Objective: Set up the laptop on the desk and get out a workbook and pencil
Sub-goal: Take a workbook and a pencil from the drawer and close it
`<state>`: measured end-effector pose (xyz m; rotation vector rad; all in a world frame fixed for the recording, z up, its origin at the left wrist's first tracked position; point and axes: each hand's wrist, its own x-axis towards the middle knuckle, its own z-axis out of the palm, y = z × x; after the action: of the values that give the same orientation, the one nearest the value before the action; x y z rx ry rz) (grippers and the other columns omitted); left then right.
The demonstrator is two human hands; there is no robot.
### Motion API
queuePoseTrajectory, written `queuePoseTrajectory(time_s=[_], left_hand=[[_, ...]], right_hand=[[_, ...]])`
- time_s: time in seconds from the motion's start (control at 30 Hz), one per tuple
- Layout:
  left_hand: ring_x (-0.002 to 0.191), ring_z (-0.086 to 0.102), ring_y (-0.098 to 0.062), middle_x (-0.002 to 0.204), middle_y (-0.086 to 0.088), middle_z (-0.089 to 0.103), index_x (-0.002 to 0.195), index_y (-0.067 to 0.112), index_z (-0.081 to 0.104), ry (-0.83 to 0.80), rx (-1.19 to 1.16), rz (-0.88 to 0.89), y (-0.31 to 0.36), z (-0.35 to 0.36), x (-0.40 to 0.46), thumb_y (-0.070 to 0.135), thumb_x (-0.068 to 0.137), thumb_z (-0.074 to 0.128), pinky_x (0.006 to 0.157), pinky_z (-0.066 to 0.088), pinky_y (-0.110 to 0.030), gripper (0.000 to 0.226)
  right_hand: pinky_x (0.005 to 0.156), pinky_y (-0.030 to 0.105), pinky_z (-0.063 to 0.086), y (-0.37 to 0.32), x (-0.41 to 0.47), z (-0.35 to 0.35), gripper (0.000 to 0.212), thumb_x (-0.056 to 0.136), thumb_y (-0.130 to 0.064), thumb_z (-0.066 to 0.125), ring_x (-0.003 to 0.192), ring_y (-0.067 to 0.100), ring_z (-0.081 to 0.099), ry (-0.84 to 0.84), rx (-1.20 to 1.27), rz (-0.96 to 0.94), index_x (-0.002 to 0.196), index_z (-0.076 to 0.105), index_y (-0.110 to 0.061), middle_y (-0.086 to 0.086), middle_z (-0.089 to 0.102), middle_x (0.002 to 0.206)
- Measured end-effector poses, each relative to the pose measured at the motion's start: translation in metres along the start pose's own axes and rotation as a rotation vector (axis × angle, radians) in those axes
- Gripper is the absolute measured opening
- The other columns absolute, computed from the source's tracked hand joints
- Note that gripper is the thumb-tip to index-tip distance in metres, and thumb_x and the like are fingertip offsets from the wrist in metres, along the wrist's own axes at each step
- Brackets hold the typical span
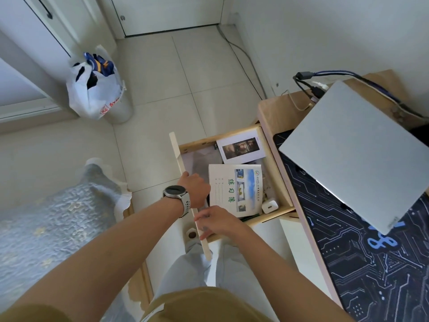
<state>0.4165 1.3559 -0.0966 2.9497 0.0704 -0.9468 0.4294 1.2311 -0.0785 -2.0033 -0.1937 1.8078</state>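
Head view: closed laptop (355, 156) on surface (278, 112); workbook (234, 189) in open drawer (276, 210); left grip (196, 189) on drawer front, right grip (217, 220) loose, empty; next, likely lifting workbook; pencil unseen.

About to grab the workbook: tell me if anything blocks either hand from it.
Nothing visible does. The workbook lies on top in the open drawer, uncovered, with the left hand and right hand right beside it.

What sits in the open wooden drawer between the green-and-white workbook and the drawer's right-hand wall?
A small white charger cube lies between the green-and-white workbook and the wooden drawer's wall, as the head view shows.
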Motion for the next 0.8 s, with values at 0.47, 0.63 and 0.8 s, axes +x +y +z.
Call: queuePoseTrajectory(time_s=[0.47,0.63,0.8], left_hand=[[0.106,0.044,-0.026,0.094,-0.005,0.063,0.099,0.015,0.056,0.185,-0.215,-0.182,-0.001,-0.002,0.024,0.02,0.09,0.046,0.08,0.038,-0.035,0.015],[0.114,0.04,-0.031,0.111,-0.01,0.059,0.11,0.016,0.05,0.238,-0.353,-0.297,-0.002,-0.008,0.048,0.021,0.089,0.05,0.087,0.041,-0.041,0.022],[0.095,0.055,-0.025,0.093,-0.004,0.062,0.088,0.015,0.051,0.062,-0.348,-0.236,-0.006,-0.018,0.067,0.016,0.091,0.043,0.091,0.029,-0.036,0.008]], right_hand=[[0.079,0.029,0.057,0.014,0.0,0.002,0.027,0.085,-0.014,0.051,0.081,0.019,0.073,0.052,0.08,-0.061,0.108,0.065,-0.017,0.0,0.066,0.109],[0.067,0.02,0.054,0.035,-0.001,-0.017,0.015,0.083,-0.01,0.06,0.076,0.022,0.07,0.277,0.303,-0.043,0.096,0.068,-0.011,-0.001,0.067,0.09],[0.066,0.022,0.054,0.063,-0.007,-0.036,0.013,0.082,-0.007,0.061,0.069,0.018,0.069,0.358,0.394,-0.003,0.093,0.065,-0.011,0.003,0.061,0.112]])
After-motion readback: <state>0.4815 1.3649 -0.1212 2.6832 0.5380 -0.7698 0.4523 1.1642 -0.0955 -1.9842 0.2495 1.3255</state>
